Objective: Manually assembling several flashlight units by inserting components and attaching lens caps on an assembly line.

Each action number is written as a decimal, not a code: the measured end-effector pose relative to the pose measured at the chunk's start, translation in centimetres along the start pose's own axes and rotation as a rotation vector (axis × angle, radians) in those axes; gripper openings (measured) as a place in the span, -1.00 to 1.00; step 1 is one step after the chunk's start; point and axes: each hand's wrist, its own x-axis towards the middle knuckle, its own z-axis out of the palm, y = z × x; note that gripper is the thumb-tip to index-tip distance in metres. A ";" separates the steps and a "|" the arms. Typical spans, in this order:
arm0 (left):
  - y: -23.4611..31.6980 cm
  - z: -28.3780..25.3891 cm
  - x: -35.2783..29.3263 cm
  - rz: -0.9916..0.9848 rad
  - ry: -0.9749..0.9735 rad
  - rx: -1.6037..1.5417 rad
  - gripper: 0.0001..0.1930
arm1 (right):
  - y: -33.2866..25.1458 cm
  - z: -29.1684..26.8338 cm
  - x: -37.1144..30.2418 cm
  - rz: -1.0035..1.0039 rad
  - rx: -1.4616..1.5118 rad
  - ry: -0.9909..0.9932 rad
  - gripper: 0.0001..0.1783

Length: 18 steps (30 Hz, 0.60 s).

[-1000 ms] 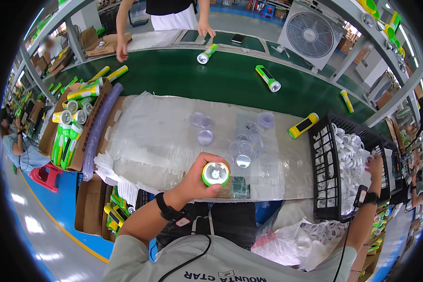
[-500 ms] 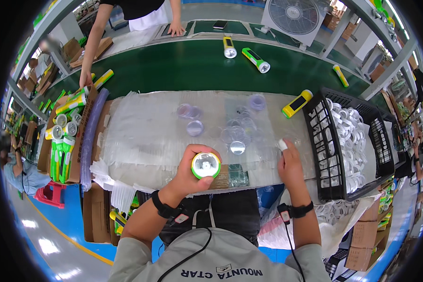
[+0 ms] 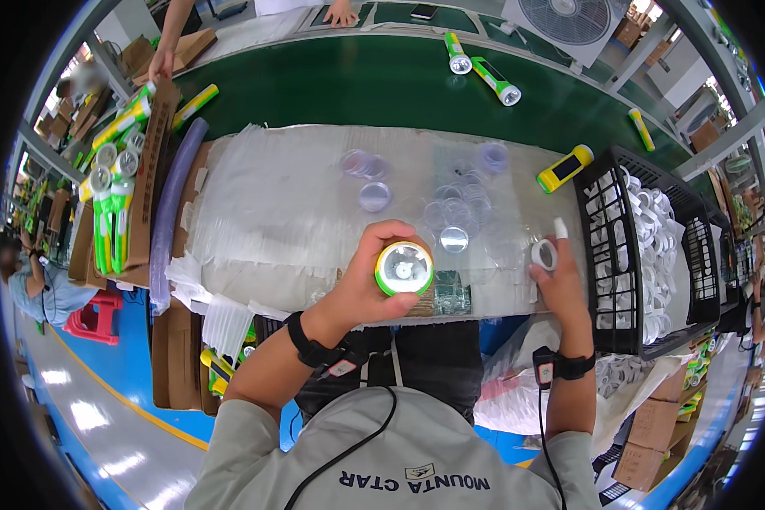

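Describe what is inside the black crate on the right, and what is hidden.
The black crate holds a heap of white rings, with a pale flat surface showing to their right. The upper rings hide whatever lies beneath, so the crate's bottom cannot be seen.

A pale grey short-sleeved tee (image 3: 314, 450) is worn, dark lettering (image 3: 374, 481) and a tiny badge (image 3: 420, 472) printed on it, plus black pants (image 3: 440, 365). Both wrists are wrapped in black straps (image 3: 576, 367) with little boxes (image 3: 544, 371), a thin black cable (image 3: 376, 414) is draped over the front, and one right hand (image 3: 563, 289) finger's tipped with a white cover (image 3: 561, 228).
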 end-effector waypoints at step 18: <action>-0.3 -0.7 0.4 0.221 -0.134 0.094 0.10 | -21.7 -1.5 1.7 -0.672 0.190 -0.580 -0.21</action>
